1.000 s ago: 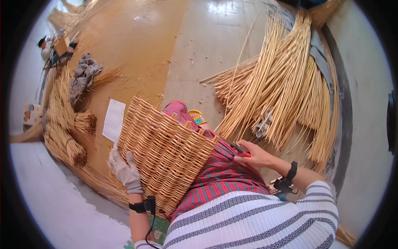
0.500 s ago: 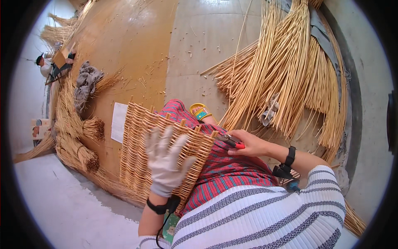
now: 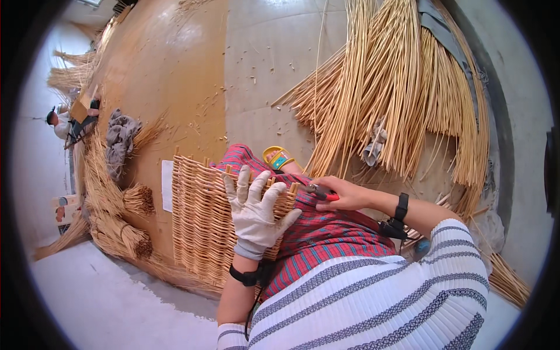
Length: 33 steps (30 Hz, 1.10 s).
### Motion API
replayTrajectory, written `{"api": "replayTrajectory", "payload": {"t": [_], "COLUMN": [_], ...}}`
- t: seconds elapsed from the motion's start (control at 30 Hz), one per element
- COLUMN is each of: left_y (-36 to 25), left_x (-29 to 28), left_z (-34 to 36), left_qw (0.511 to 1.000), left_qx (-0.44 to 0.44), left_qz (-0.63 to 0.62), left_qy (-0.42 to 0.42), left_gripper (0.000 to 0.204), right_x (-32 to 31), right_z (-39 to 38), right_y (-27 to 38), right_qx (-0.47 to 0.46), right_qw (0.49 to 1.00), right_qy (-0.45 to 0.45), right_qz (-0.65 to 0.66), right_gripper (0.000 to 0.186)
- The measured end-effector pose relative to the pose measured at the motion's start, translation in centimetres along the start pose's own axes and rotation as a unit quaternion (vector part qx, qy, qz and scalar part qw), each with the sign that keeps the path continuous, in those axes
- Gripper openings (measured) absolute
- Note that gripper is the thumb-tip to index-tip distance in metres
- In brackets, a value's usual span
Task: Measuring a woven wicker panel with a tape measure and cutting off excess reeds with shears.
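A woven wicker panel [image 3: 201, 219] leans against my lap, short stake ends poking out along its upper edge. Over its upper right part lies my left hand [image 3: 255, 211] in a white glove, fingers spread, the tips near that edge. My bare right hand [image 3: 344, 193] is closed round red-handled pruning shears [image 3: 324, 192]. The jaws of the shears are at the panel's right corner, by a stake end; whether they grip it I cannot tell. Red checked cloth [image 3: 344, 230] covers my legs beneath.
A big heap of loose wicker rods [image 3: 385, 87] spreads over the floor at the right. Tied rod bundles [image 3: 125, 233] and a grey cloth [image 3: 121, 137] lie at the left. Another person [image 3: 61, 123] sits at the far left. Small offcuts [image 3: 204, 108] dot the floor.
My gloved left hand has shifted right along the panel, toward the right corner. My right hand still holds the shears by that corner. The whole view has turned slightly.
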<state>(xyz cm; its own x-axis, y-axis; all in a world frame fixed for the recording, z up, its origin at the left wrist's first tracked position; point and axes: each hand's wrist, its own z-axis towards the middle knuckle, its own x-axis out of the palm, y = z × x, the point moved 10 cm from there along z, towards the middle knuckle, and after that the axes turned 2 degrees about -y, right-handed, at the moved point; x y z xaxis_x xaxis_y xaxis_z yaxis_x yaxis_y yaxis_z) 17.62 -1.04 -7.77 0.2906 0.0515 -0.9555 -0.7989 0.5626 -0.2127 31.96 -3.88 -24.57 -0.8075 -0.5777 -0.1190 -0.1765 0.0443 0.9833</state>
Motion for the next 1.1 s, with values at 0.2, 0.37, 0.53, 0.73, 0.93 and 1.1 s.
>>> {"api": "replayTrajectory", "payload": {"t": [0.2,0.37,0.53,0.73,0.93,1.1], "left_y": [0.0,0.1,1.3,2.0,2.4,3.1], "left_x": [-0.4,-0.7,-1.6,-1.5,-3.0,-2.7], "left_z": [-0.2,-0.3,-0.9,-1.5,-2.2,-2.0], "left_qw": [1.0,0.999,0.992,0.986,0.976,0.978], "left_qx": [0.003,0.012,-0.039,-0.038,-0.067,-0.117], "left_qz": [0.004,-0.018,-0.078,-0.105,-0.096,-0.026], "left_qy": [-0.008,-0.036,-0.093,-0.12,-0.182,-0.172], "left_gripper": [0.067,0.081,0.078,0.075,0.072,0.052], "right_x": [0.4,0.1,-0.8,-3.3,-1.3,0.3], "right_z": [1.1,1.1,1.1,1.8,2.9,4.2], "right_y": [1.8,1.5,0.5,-0.3,3.0,4.0], "right_qx": [-0.034,-0.021,-0.004,-0.007,-0.015,-0.032], "right_qw": [0.999,0.999,0.984,0.962,0.989,0.995], "right_qy": [0.028,0.03,0.006,-0.029,-0.016,0.028], "right_qz": [0.001,-0.037,-0.18,-0.271,-0.146,-0.087], "right_gripper": [0.064,0.065,0.065,0.044,0.065,0.071]}}
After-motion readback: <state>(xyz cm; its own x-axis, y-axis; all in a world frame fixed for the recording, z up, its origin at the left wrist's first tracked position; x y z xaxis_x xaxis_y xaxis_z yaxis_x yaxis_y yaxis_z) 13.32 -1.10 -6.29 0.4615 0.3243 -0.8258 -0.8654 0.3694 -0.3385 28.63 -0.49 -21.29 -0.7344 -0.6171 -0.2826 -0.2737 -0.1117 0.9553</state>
